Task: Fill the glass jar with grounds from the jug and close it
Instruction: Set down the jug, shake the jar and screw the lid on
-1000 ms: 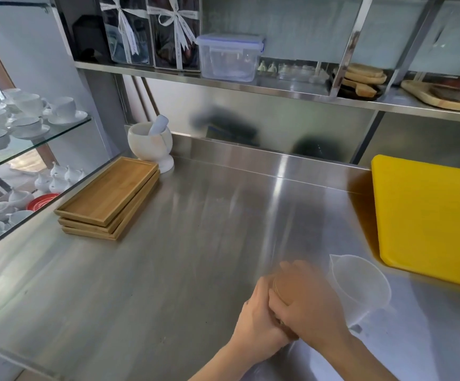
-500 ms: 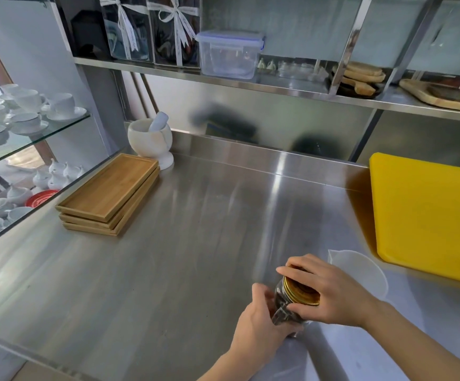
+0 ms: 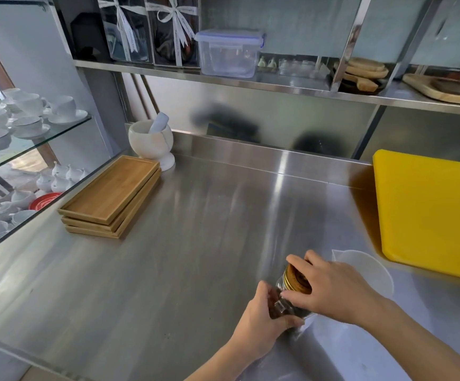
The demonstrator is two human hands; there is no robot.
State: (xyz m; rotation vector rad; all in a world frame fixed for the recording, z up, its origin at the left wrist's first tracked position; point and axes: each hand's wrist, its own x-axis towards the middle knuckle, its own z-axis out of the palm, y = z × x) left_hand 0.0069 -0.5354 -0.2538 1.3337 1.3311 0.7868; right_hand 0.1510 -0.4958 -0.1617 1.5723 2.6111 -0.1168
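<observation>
A glass jar (image 3: 279, 303) holding dark grounds stands on the steel counter (image 3: 196, 257) near the front. My left hand (image 3: 262, 323) wraps around its body from the left. My right hand (image 3: 330, 290) grips the gold lid (image 3: 295, 279) on top of the jar, fingers curled over its rim. A translucent white plastic jug (image 3: 366, 268) stands just behind and to the right of the jar, partly hidden by my right hand; it looks empty.
A yellow cutting board (image 3: 429, 213) lies at the right. Stacked wooden trays (image 3: 110, 196) and a white mortar with pestle (image 3: 152, 141) sit at the back left. A glass shelf (image 3: 66, 127) of white cups stands at the far left. A steel shelf (image 3: 223, 78) overhangs the back.
My right hand lifted off the jar top where it covered it, then regripped the gold lid by its rim, which now shows. My left hand stayed on the jar.
</observation>
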